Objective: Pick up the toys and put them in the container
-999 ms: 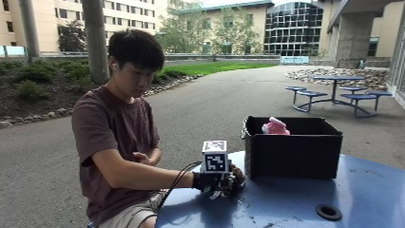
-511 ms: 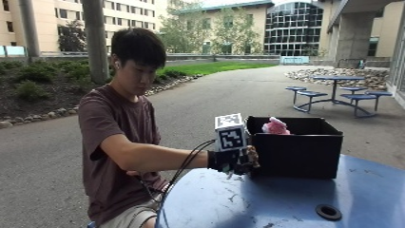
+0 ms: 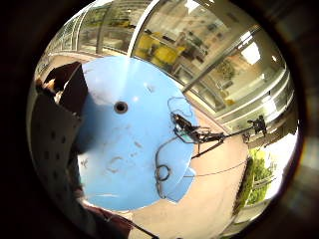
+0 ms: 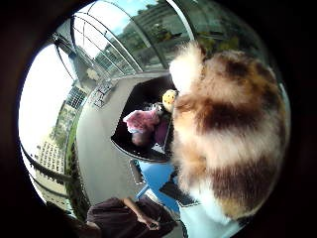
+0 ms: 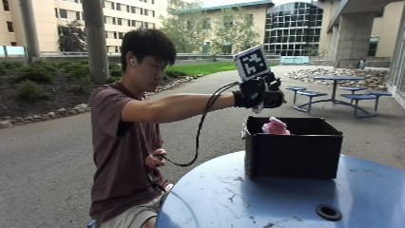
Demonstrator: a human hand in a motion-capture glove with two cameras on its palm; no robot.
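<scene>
Holding the soft, light calico plush toy (image 4: 233, 124), your right hand (image 5: 258, 93) grips its body above the black container (image 5: 292, 153).

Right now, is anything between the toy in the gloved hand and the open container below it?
No. In the outside view the right hand holds the furry toy above the black container; only air separates them. A pink toy already lies inside.

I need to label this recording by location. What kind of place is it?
Probably an outdoor paved courtyard among large buildings, perhaps a campus. The round blue table stands in the open air; behind it are a glass-fronted building, a blue picnic table with fixed benches and a green lawn.
</scene>
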